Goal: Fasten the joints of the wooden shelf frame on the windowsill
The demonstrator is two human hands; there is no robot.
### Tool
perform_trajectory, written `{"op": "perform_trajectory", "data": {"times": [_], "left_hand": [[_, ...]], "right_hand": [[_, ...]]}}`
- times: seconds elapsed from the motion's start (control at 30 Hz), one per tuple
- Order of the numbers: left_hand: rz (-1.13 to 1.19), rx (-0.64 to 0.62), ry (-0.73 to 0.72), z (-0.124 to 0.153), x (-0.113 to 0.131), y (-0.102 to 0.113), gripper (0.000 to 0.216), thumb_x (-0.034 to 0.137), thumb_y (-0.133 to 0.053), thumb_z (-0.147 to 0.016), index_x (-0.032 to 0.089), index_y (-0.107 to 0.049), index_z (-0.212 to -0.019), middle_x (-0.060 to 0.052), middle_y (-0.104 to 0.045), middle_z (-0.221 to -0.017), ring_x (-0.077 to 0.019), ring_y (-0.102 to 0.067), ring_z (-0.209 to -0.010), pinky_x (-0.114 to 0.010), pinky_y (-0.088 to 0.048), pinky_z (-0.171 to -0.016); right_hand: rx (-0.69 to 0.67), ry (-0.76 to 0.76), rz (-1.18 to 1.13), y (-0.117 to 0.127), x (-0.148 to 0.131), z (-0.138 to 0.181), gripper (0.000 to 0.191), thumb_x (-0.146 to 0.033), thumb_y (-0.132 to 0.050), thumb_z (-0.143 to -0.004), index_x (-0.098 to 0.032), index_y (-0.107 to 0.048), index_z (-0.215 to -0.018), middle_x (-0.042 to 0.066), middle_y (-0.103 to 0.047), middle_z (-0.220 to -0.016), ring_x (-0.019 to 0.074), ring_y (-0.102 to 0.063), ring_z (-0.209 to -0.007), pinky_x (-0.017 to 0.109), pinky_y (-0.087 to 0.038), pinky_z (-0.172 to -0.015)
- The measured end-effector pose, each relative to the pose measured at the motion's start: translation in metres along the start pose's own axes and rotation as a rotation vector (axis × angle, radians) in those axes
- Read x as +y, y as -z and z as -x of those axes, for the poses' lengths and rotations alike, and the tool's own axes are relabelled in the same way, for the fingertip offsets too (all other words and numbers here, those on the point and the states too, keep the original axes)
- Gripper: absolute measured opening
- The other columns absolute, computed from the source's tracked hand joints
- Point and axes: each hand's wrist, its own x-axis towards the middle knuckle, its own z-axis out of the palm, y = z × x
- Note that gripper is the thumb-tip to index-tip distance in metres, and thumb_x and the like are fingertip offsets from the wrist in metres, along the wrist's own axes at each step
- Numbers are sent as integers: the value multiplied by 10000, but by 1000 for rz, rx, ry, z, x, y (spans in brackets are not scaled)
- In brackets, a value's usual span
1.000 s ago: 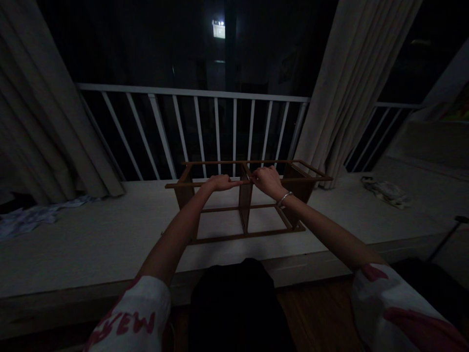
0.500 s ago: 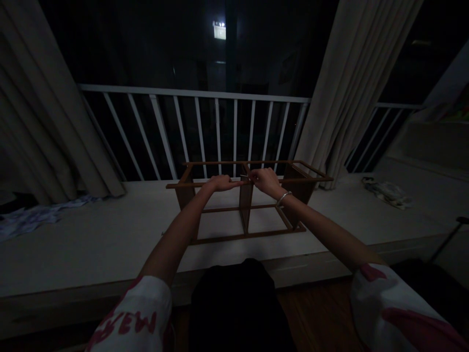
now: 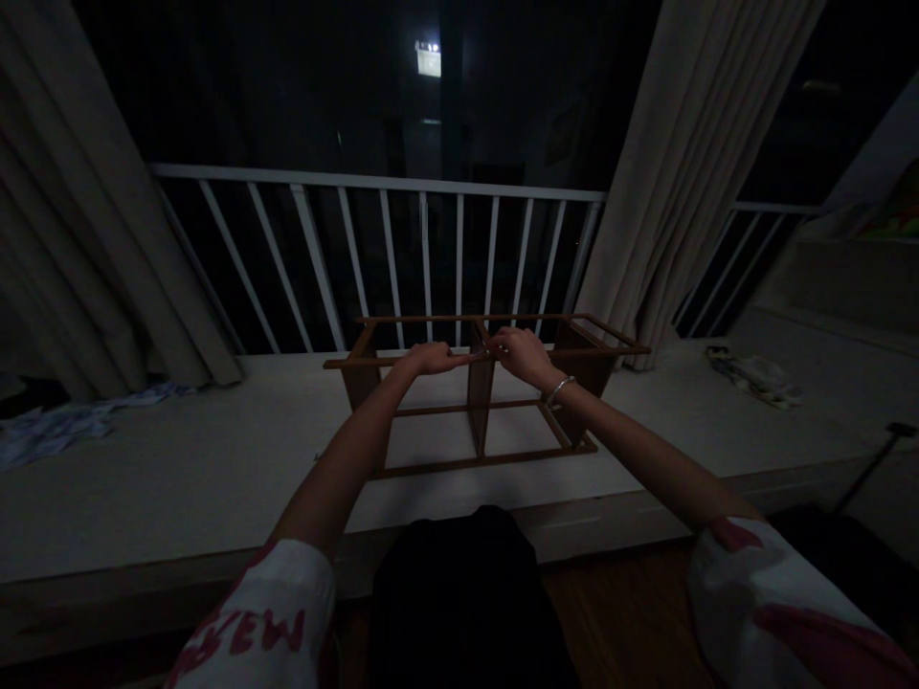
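Note:
A brown wooden shelf frame point(image 3: 482, 461) lies on its side on the white ledge, with an upright board across its middle. My left hand point(image 3: 433, 359) is closed over the upper front rail, left of the middle board, its index finger stretched along the rail to the joint. At that joint, the fingers of my right hand point(image 3: 523, 354) are pinched on a thin, light metal rod that looks like a hex key point(image 3: 482, 353). Only a short piece of it shows. Its tip and any screw there are too small and dark to make out.
The white ledge point(image 3: 236, 469) runs along a window with a white railing point(image 3: 373, 181). Beige curtains point(image 3: 689, 172) hang on both sides. Patterned cloth point(image 3: 86, 421) lies at the left, and a small crumpled bundle point(image 3: 753, 375) at the right.
The metal rod has turned in my right fingers; it stuck out to the left above the rail before and now lies lower, near my left fingertip. Both hands stay at the joint.

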Motion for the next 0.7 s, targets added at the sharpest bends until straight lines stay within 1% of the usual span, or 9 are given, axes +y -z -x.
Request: {"op": "perform_trajectory", "data": {"times": [0.17,0.23,0.37,0.43,0.5,0.57,0.63,0.7], "left_hand": [[3,2,7,2,1,0,831,817,-148,-600,175,-650,-761,-99,-649,-846,-256,-593,-821,-300,-417,-692],[1,2,15,2,2,1,835,814,-143,-605,173,-651,-774,-103,-648,-867,-256,-592,-833,-309,-418,-708],[2,-10,21,3,2,1,830,812,-156,-605,179,-654,-804,-100,-645,-913,-248,-588,-854,-309,-417,-735],[2,-9,29,2,2,1,829,813,-165,-602,178,-654,-818,-104,-640,-937,-244,-588,-859,-302,-417,-737],[2,-11,34,2,1,1,828,811,-167,-604,176,-654,-817,-105,-639,-936,-241,-589,-854,-299,-418,-736],[2,-13,34,2,0,1,823,811,-168,-604,179,-654,-811,-101,-642,-922,-242,-590,-849,-302,-418,-736],[3,-10,27,1,-1,0,816,812,-171,-603,188,-654,-811,-94,-644,-912,-247,-589,-847,-309,-419,-734],[4,-8,16,0,-2,0,811,812,-174,-604,191,-654,-812,-91,-645,-899,-252,-589,-848,-312,-420,-728]], "right_hand": [[-31,-16,-73,-1,0,1,256,-204,-412,-816,-214,-622,-961,27,-626,-970,153,-559,-872,239,-348,-732],[-33,-39,-82,-1,-1,2,263,-249,-397,-829,-210,-616,-970,30,-636,-951,154,-569,-860,234,-355,-721],[-44,-90,-67,-1,-2,4,332,-396,-368,-838,-217,-622,-957,41,-654,-874,169,-584,-815,238,-360,-665],[-55,-101,-53,-1,-1,3,336,-415,-374,-832,-225,-627,-945,42,-657,-866,174,-586,-811,240,-359,-657],[-64,-102,-33,-1,1,2,294,-363,-390,-831,-238,-626,-952,38,-658,-884,176,-584,-826,243,-357,-668],[-71,-97,-16,-2,3,1,268,-272,-400,-824,-249,-615,-983,33,-657,-908,173,-581,-845,242,-354,-685],[-79,-84,-5,-4,6,1,292,-206,-407,-810,-256,-595,-1027,32,-655,-924,170,-578,-857,241,-350,-697],[-75,-76,10,-6,9,2,316,-191,-406,-808,-260,-576,-1065,37,-654,-930,176,-578,-856,248,-349,-701]]}}
